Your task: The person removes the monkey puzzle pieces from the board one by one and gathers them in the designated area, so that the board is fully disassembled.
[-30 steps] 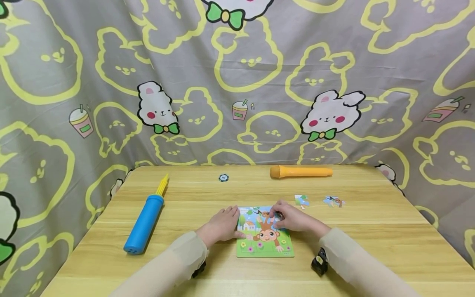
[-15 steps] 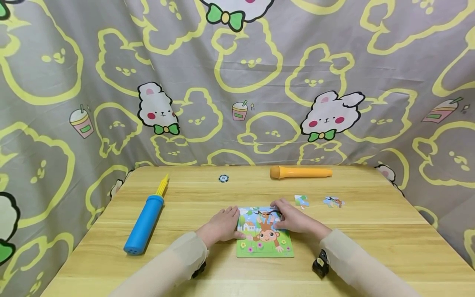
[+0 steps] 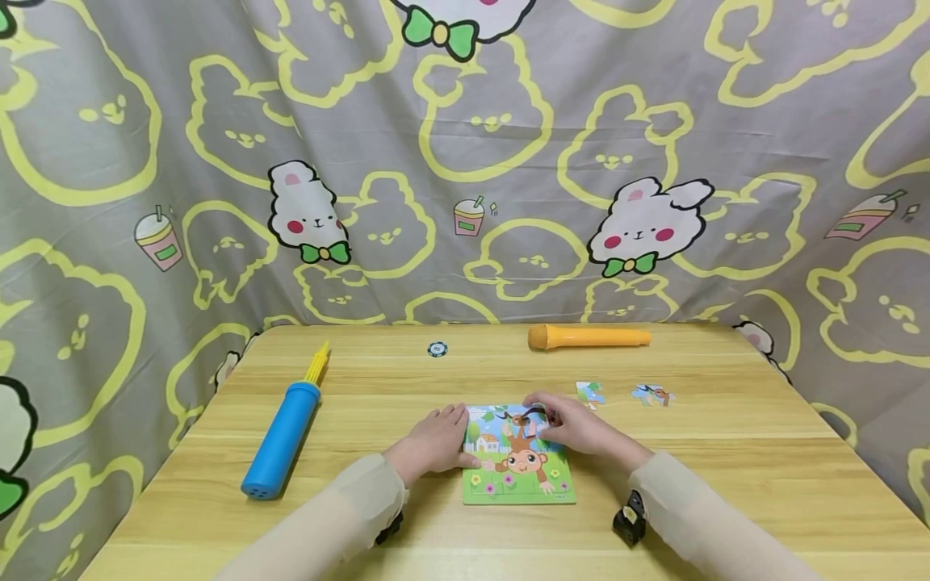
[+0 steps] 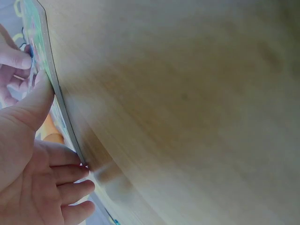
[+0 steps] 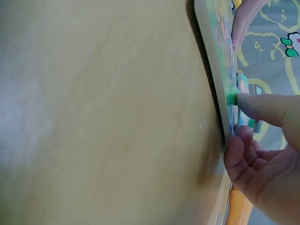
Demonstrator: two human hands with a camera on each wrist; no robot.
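Note:
A monkey picture puzzle [image 3: 519,484] lies at the table's near middle, with a house, grass and flowers on it. My left hand [image 3: 433,440] rests along its left edge. In the left wrist view the left thumb [image 4: 40,101] lies over the board's edge and the fingers stretch out beside it. My right hand [image 3: 577,424] is at the upper right corner and pinches a puzzle piece [image 5: 244,84] between thumb and fingers, close over the board. The hand hides part of this piece. Two loose puzzle pieces [image 3: 591,393] [image 3: 653,394] lie behind the right hand.
A blue hand pump [image 3: 282,440] with a yellow nozzle lies on the left. At the back are a poker chip [image 3: 437,349] and an orange toy microphone [image 3: 590,336]. A patterned grey curtain [image 3: 392,121] hangs behind the wooden table [image 3: 392,363].
The right hand's fingers have shifted slightly left over the puzzle's upper right corner, and the piece there looks tilted. The left hand and the two loose pieces have stayed put.

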